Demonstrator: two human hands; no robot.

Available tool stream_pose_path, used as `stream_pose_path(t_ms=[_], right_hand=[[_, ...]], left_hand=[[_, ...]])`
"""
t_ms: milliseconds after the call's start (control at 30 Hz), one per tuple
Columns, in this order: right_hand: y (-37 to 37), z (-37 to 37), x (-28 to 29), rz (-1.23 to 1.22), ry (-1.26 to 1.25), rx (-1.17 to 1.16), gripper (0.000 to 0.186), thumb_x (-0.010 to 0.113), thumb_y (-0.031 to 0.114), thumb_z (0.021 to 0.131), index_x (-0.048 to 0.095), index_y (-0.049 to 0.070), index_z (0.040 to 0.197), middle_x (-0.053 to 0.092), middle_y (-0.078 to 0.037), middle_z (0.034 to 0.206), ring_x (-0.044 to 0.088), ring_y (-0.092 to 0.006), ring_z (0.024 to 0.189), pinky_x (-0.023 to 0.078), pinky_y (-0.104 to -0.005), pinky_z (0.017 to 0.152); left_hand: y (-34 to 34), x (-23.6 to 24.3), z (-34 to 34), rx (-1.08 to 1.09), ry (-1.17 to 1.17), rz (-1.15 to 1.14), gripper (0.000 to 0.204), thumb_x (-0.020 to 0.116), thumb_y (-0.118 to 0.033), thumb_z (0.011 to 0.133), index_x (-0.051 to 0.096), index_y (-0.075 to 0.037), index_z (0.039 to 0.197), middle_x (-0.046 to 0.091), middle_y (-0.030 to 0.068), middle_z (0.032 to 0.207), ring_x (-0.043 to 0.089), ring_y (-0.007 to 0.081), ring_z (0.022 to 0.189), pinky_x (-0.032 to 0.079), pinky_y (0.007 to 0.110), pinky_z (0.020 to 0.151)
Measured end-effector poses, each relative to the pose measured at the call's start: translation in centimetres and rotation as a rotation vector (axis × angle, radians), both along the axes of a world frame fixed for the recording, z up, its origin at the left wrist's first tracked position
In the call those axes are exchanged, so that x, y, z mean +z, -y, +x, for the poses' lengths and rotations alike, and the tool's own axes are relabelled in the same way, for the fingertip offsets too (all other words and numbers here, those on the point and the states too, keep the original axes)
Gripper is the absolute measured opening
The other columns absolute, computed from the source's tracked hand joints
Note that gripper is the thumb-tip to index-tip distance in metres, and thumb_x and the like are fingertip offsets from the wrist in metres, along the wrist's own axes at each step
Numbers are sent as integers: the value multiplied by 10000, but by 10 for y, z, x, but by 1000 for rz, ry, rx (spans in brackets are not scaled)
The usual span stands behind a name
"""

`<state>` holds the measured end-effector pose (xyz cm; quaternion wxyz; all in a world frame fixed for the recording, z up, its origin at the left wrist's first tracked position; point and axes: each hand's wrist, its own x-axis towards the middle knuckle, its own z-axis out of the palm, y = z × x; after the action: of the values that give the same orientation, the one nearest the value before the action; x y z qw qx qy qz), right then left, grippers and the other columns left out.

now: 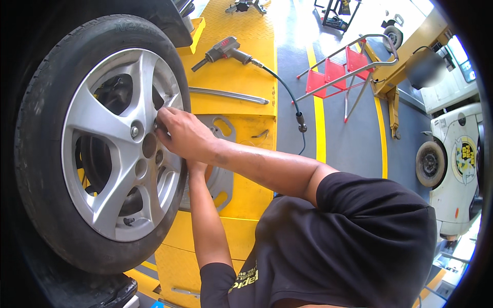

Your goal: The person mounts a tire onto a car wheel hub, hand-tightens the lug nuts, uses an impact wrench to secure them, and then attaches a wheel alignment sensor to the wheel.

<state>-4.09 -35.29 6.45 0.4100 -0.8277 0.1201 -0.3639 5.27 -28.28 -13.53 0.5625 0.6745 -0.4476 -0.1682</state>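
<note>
Head view: the wheel (105,126) stands upright at the left, silver face outward, beside the yellow platform (246,200);
Right hand (181,131): at the hub side of the spokes, fingers curled close together; I cannot tell whether they pinch anything, since the tips are tucked out of sight;
Left hand (196,167): below the right wrist, by the tyre's edge, mostly hidden; its grip I cannot tell;
Tyre (43,169): dark rubber, probably firm and grippy rather than slippery; both sides of the tread look the surest hold for lifting;
Spokes (100,115): bare metal, likely rigid and smoother, scratchable more than fragile; the wide gaps would admit fingers for steadying;
Weight: likely heavy and awkward, so better borne by two hands, low on the tyre;
Lug fastener (135,131): small, hard, sunk in its recess; fingertips alone would have little purchase
</note>
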Motion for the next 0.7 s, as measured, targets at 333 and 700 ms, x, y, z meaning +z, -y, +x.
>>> stream_pose_path(t_ms=[333, 700], right_hand=[[-2, 0, -4, 41, -26, -77, 278, 607, 237, 980, 591, -40, 1002, 679, -279, 925, 676, -479, 907, 530, -539, 859], [-3, 3, -6, 46, 17, -71, 253, 613, 239, 964, 612, -14, 971, 685, -275, 913, 675, -468, 902, 530, -545, 844]], left_hand=[[2, -6, 0, -14, -51, -5, 604, 565, -181, 1070, 316, -108, 1616, 445, 113, 1598, 432, 241, 1467, 319, 391, 1231], [-4, -14, 6, -42, -146, -29, 603, 537, -221, 1088, 298, -129, 1634, 433, 102, 1615, 415, 234, 1487, 293, 396, 1252]])
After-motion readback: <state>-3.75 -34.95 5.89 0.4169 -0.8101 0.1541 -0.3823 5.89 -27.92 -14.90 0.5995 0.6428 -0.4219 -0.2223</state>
